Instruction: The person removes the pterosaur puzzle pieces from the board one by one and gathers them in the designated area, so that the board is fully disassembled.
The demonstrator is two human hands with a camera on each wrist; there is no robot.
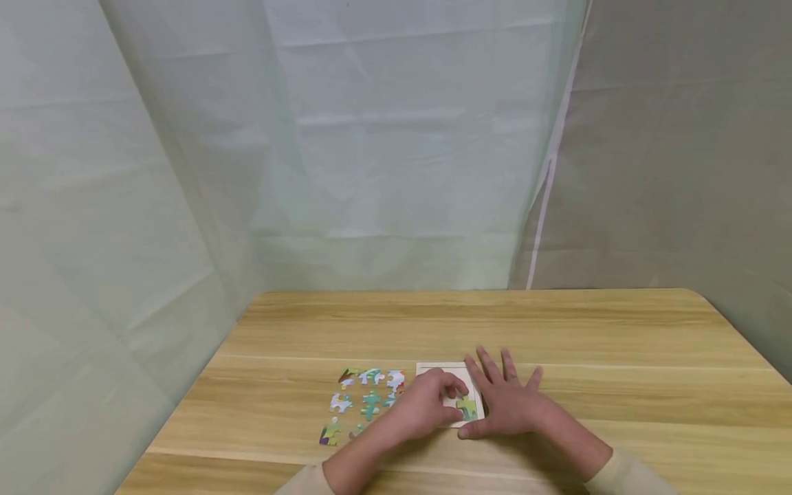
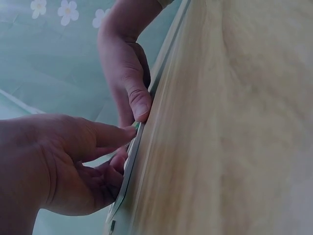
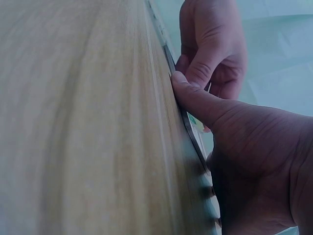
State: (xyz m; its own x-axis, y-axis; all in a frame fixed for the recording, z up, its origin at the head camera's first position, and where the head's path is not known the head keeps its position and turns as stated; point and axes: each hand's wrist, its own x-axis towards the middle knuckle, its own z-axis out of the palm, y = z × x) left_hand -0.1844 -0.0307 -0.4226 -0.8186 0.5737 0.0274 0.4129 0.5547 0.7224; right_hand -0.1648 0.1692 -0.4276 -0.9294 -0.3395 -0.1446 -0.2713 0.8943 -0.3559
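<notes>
A pale puzzle board (image 1: 430,366) with a raised border lies on the table. Over it, my left hand (image 1: 425,404) has its thumb and fingers curled about a green puzzle piece (image 1: 467,408) at the board's lower right corner. In the left wrist view the left hand (image 2: 68,161) has its thumb tip against the board's edge area, and the piece is mostly hidden. My right hand (image 1: 510,404) rests with fingers spread along the board's right side. Its thumb touches the near edge, as the right wrist view of the right hand (image 3: 259,156) also shows.
Left of the board lie several loose puzzle pieces, among them a teal piece (image 1: 370,404), a white piece (image 1: 340,403) and a green and purple piece (image 1: 331,432). My left forearm partly covers some. The wooden table (image 1: 594,330) reaches back to hanging pale cloth (image 1: 402,172).
</notes>
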